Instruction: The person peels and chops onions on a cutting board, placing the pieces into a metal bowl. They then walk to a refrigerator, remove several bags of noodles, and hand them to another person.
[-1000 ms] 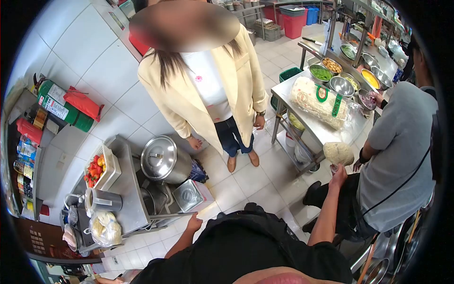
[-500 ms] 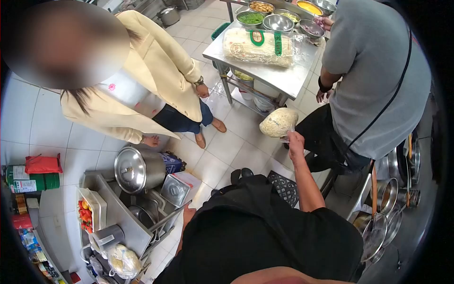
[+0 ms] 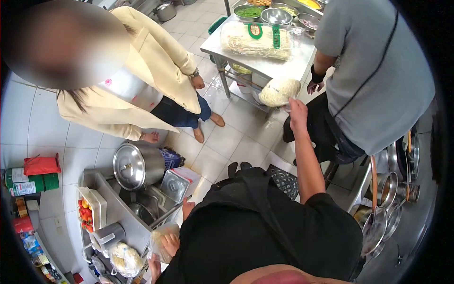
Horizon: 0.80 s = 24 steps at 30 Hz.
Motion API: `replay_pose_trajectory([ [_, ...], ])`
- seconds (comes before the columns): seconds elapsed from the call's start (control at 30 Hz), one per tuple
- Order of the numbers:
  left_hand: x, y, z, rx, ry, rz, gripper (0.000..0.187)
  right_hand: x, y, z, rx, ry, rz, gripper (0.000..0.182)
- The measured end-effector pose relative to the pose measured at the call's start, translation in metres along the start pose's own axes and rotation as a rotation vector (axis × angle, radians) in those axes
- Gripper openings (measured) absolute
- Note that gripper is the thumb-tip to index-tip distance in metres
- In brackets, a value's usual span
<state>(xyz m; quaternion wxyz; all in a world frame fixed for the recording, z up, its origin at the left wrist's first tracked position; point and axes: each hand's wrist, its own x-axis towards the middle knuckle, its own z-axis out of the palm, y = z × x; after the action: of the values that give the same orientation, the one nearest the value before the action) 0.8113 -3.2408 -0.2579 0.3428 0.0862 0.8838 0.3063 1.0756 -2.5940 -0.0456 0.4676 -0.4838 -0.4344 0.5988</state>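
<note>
My right hand (image 3: 297, 112) reaches forward, closed round the gathered neck of a clear plastic bag of pale noodles (image 3: 280, 92). In this view the bag overlaps the front edge of the steel table (image 3: 260, 66). On that table lies a large clear pack of noodles (image 3: 255, 40) with green labels. My left hand (image 3: 188, 208) hangs low by my side near the counter's rail, partly hidden by my black clothing, its visible fingers loose and apart. Just behind it, another person's hands (image 3: 171, 243) hold a clear bag with pale contents (image 3: 161, 239).
A person in a cream jacket (image 3: 156, 52) stands ahead left; a person in a grey shirt (image 3: 373, 80) works at right. A lidded pot (image 3: 135, 166) and a tray of peppers (image 3: 92, 209) stand left. Pans (image 3: 378, 232) line the right side. Metal bowls (image 3: 276, 17) sit behind the pack.
My right hand has raised the bag forward, closer to the steel table. Another person's hands with a bag have come into view at lower left. The grey-shirted person's far hand has left view.
</note>
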Motion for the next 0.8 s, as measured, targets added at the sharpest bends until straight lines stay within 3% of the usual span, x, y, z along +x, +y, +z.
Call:
replay_pose_trajectory([
  [0.07, 0.007, -0.001, 0.015, -0.069, -0.011, 0.024, 0.068, 0.025, 0.003, 0.004, 0.036, 0.023, 0.009, 0.020],
  [0.1, 0.006, 0.007, 0.020, -0.095, -0.021, 0.027, 0.065, 0.039, 0.006, 0.003, -0.106, 0.045, 0.004, 0.021],
  [0.23, 0.006, 0.037, 0.047, -0.168, -0.068, 0.028, 0.053, 0.031, 0.000, 0.013, 0.002, 0.046, -0.045, 0.022],
  [0.3, -0.033, 0.042, -0.024, -0.355, -0.110, -0.038, 0.048, 0.033, 0.013, 0.007, -0.045, 0.057, -0.054, 0.021],
  [0.4, -0.134, 0.045, -0.255, -0.752, -0.134, -0.087, 0.042, 0.024, 0.037, -0.006, 0.003, 0.036, -0.047, 0.019],
  [0.47, -0.157, 0.061, -0.322, -0.840, -0.148, -0.087, 0.041, -0.014, 0.005, 0.004, -0.017, 0.013, 0.005, 0.021],
  [0.5, -0.156, 0.067, -0.326, -0.818, -0.146, -0.089, 0.042, -0.016, 0.021, -0.002, -0.017, -0.001, 0.016, 0.021],
  [0.6, -0.124, 0.081, -0.269, -0.621, -0.187, -0.057, 0.046, -0.035, 0.049, -0.020, -0.114, -0.031, 0.060, 0.022],
  [0.73, -0.020, 0.119, -0.028, -0.052, -0.275, 0.156, 0.051, -0.076, 0.053, -0.036, -0.189, -0.065, 0.165, 0.022],
  [0.8, 0.013, 0.154, 0.041, 0.108, -0.289, 0.288, 0.054, -0.099, 0.053, -0.046, -0.176, -0.085, 0.162, 0.023],
])
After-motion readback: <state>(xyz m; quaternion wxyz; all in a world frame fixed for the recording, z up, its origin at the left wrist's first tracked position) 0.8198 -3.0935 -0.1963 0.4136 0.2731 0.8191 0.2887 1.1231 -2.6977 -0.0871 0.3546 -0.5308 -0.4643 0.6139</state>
